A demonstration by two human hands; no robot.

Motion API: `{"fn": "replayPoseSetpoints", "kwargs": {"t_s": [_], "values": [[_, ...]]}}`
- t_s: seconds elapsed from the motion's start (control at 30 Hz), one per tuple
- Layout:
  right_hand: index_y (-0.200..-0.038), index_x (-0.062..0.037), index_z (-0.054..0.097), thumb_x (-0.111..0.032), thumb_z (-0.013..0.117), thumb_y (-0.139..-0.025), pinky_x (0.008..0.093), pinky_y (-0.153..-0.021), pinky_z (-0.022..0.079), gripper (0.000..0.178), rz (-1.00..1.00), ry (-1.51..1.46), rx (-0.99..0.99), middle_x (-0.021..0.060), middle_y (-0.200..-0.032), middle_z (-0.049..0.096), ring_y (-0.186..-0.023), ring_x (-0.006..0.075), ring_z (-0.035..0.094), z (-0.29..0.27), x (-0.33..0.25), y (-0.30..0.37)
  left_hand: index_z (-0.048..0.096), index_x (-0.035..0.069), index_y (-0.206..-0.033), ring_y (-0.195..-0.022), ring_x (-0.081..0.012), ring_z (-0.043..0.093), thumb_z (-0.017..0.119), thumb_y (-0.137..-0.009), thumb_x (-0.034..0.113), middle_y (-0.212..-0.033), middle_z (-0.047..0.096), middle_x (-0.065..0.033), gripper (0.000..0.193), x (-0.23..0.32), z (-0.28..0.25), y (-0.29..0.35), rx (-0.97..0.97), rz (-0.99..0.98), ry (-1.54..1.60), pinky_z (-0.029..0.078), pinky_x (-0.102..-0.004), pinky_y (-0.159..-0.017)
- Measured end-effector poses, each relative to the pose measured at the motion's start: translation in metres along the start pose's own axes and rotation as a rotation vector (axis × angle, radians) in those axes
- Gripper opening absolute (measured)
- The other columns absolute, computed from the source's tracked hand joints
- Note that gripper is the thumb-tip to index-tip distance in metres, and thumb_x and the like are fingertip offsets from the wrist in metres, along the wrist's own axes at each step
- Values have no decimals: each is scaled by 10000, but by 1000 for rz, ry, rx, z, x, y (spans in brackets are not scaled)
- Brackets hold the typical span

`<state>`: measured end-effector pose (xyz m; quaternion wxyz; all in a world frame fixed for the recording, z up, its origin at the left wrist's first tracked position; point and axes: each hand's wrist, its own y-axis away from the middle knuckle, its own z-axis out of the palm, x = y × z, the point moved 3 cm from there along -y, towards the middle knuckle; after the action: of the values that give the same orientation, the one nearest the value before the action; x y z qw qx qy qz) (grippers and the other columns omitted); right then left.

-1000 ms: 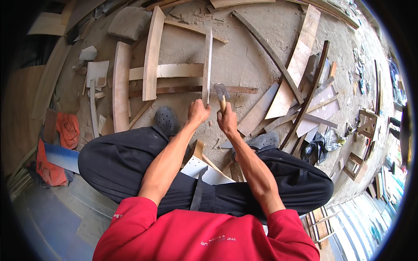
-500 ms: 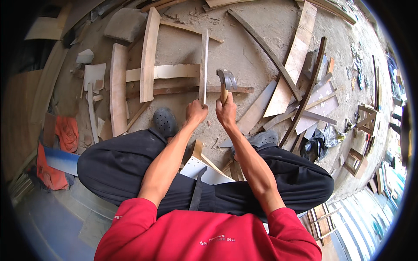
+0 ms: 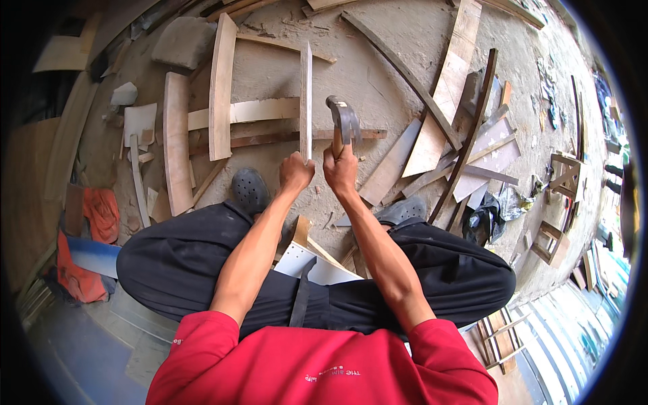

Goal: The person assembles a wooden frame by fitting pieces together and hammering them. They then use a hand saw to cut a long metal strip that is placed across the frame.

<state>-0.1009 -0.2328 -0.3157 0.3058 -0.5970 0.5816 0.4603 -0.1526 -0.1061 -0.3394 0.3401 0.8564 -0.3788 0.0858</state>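
Wooden board [image 3: 306,101], pale and narrow, runs up from frame centre; my left hand [image 3: 297,171] is curled tight at its lower end, contents hidden, while my right hand [image 3: 339,167] grips a dark-metal, wooden-handled claw hammer [image 3: 345,121] alongside.

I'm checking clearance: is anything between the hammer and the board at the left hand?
Nothing visible: only an open gap separates the hammer in the right hand from the edge-on board at the left hand. The brown strip crossing that gap in view appears to lie lower.
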Motion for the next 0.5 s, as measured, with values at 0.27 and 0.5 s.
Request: {"fn": "replayPoseSetpoints", "kwargs": {"t_s": [0.27, 0.5], "values": [[-971, -36, 430, -148, 552, -815, 566, -642, 436, 227, 122, 251, -260, 310, -739, 581, -729, 519, 567, 13, 66, 3, 645, -44, -893, -890, -457, 631, 653, -787, 288, -900, 652, -294, 349, -7, 2, 2, 0, 61, 31, 504, -497, -814], [-1006, -34, 445, -133, 555, -818, 558, -653, 452, 239, 129, 133, -169, 308, -762, 596, -755, 511, 581, 13, 62, 19, 647, -45, -906, -885, -456, 634, 641, -785, 285, -895, 650, -297, 352, 11, -16, 11, 43, 55, -28, 501, -500, -810]]}}
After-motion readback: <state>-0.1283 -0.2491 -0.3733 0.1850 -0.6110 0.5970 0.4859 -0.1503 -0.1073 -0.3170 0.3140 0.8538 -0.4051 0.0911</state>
